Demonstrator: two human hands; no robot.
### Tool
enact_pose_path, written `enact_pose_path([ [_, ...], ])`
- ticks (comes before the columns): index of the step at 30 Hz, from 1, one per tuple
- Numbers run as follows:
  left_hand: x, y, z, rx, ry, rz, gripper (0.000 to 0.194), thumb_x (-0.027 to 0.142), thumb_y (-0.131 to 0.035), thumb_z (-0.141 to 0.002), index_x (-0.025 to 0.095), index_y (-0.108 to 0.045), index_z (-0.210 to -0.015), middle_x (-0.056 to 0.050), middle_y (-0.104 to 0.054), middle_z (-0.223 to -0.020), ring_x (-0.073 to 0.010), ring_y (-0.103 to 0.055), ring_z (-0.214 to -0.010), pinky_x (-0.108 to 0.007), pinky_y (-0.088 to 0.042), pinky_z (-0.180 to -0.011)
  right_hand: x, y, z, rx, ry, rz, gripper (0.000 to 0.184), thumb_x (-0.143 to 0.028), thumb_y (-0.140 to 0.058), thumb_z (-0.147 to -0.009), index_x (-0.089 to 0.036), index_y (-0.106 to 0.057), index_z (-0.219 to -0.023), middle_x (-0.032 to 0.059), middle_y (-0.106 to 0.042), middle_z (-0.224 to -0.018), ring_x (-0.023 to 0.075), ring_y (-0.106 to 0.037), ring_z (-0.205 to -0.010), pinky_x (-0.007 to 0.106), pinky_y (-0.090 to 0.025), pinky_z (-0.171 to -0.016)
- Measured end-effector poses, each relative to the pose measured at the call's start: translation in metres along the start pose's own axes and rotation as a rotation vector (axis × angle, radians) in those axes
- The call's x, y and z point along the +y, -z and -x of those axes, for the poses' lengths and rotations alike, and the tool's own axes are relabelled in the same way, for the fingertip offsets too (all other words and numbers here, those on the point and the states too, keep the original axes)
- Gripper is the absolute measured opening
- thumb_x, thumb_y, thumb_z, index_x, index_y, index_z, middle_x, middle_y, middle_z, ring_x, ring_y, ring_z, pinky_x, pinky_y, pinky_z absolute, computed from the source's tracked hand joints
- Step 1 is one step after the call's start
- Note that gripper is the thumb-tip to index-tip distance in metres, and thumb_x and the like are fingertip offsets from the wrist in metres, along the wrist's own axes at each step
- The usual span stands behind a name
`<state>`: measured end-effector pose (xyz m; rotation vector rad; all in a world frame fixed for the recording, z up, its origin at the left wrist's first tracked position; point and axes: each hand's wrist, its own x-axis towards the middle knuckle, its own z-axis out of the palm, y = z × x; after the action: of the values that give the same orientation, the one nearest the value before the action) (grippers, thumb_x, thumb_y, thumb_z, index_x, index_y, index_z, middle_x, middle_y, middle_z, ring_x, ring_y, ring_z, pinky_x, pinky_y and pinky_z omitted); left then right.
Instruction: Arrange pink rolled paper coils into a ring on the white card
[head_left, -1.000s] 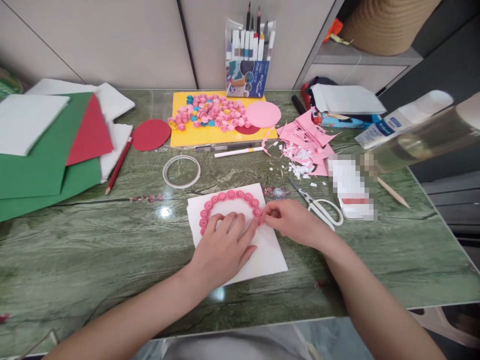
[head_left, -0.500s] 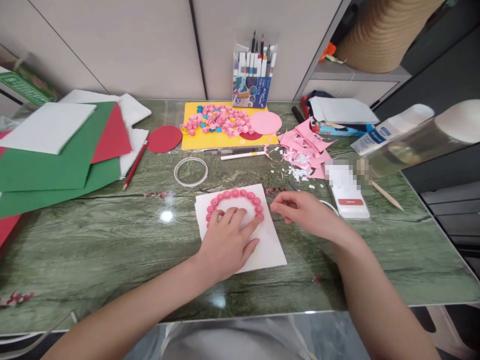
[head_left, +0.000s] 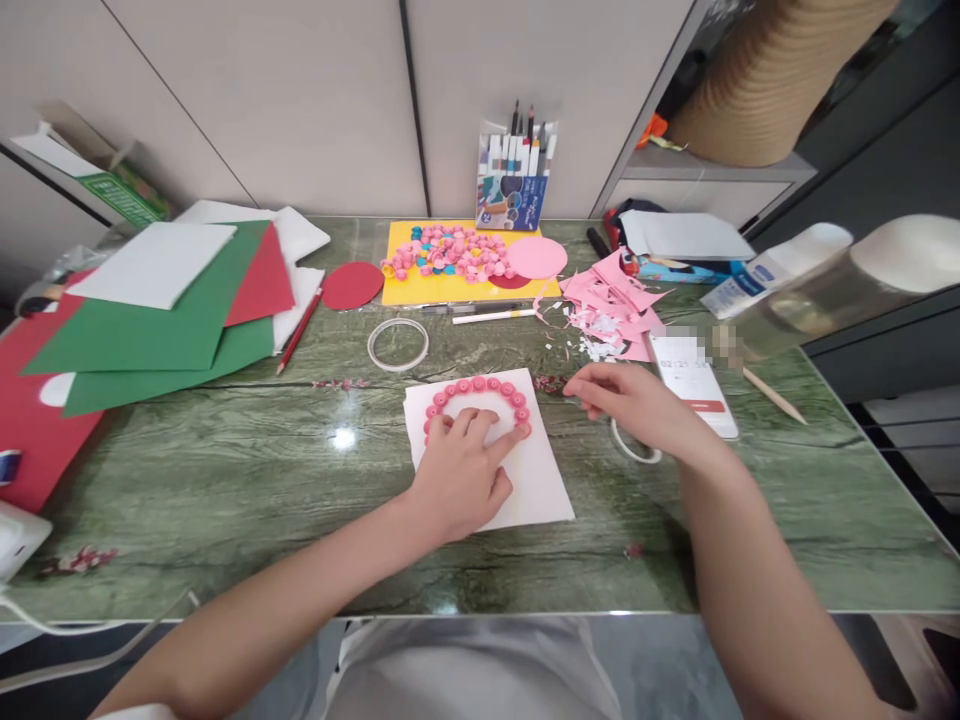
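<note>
My left hand lies with its fingers spread on a white paper sheet. Its index fingertip touches the lower right end of an arc of pink rolled-paper pieces on that sheet. Part of the arc is hidden under the hand. To the right of the sheet, just above the table, my right hand has its thumb and fingers pinched together. What the pinch holds, if anything, is too small to make out. A white tape roll rests beneath the right wrist.
Behind the sheet lie another tape roll, a white stick and a yellow card with several small paper rolls. Pink scraps, a phone and a bottle stand or lie right; green paper lies left.
My right hand has moved a little to the right, away from the sheet, uncovering more of the tape roll. The left hand stays on the arc. The camera view has shifted slightly.
</note>
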<state>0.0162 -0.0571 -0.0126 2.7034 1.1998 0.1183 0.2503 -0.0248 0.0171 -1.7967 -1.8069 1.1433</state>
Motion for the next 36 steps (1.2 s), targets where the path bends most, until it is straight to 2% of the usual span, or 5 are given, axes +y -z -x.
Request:
enact_pose_path([
  [10,-0.001,0.005,0.001,-0.002,-0.016,0.011,0.053,0.024,-0.045,-0.079,0.031,-0.044,-0.131,-0.009,-0.052,-0.115,-0.0283,-0.044,-0.104,-0.046,-0.033,-0.083,0.003,0.0,0.0,0.059,0.055,-0.061,0.028,-0.043,-0.049,-0.08,-0.017,-0.06,-0.083,0.0008,-0.058,-0.07,0.0128,-0.054,-0.064,0.025,-0.041,-0.062],
  [16,-0.004,0.009,0.003,0.049,0.003,0.07,0.059,0.019,-0.039,-0.081,0.029,-0.031,-0.139,-0.009,-0.054,-0.113,-0.0255,-0.047,-0.104,-0.045,-0.031,-0.087,0.001,-0.021,-0.006,-0.013,0.086,0.012,0.03,-0.047,-0.055,-0.074,-0.017,-0.059,-0.078,-0.0018,-0.054,-0.065,0.0111,-0.048,-0.06,0.023,-0.035,-0.056],
  [25,-0.077,0.039,-0.006,0.351,0.396,-0.046,0.049,0.018,-0.037,-0.082,0.02,-0.043,-0.131,-0.012,-0.053,-0.117,-0.0274,-0.047,-0.107,-0.043,-0.03,-0.088,-0.002,-0.043,-0.014,-0.054,0.035,0.135,0.038,-0.051,-0.069,-0.058,-0.018,-0.052,-0.063,-0.005,-0.052,-0.061,0.0085,-0.044,-0.056,0.021,-0.027,-0.051],
  [29,-0.099,0.034,-0.006,0.325,0.52,-0.149,0.045,0.02,-0.039,-0.082,0.019,-0.048,-0.126,-0.015,-0.053,-0.115,-0.0306,-0.047,-0.106,-0.047,-0.031,-0.088,0.0,-0.041,-0.02,-0.089,0.01,0.155,0.038,-0.05,-0.07,-0.056,-0.018,-0.052,-0.059,-0.0054,-0.051,-0.057,0.008,-0.044,-0.052,0.021,-0.026,-0.049],
  [36,-0.099,0.024,-0.007,0.222,0.509,-0.204,0.04,0.018,-0.04,-0.08,0.016,-0.056,-0.116,-0.016,-0.055,-0.111,-0.0309,-0.048,-0.102,-0.048,-0.032,-0.086,0.0,-0.035,-0.03,-0.22,-0.063,0.136,0.041,-0.055,-0.072,-0.052,-0.019,-0.054,-0.06,-0.0051,-0.052,-0.05,0.0077,-0.046,-0.04,0.021,-0.032,-0.042],
])
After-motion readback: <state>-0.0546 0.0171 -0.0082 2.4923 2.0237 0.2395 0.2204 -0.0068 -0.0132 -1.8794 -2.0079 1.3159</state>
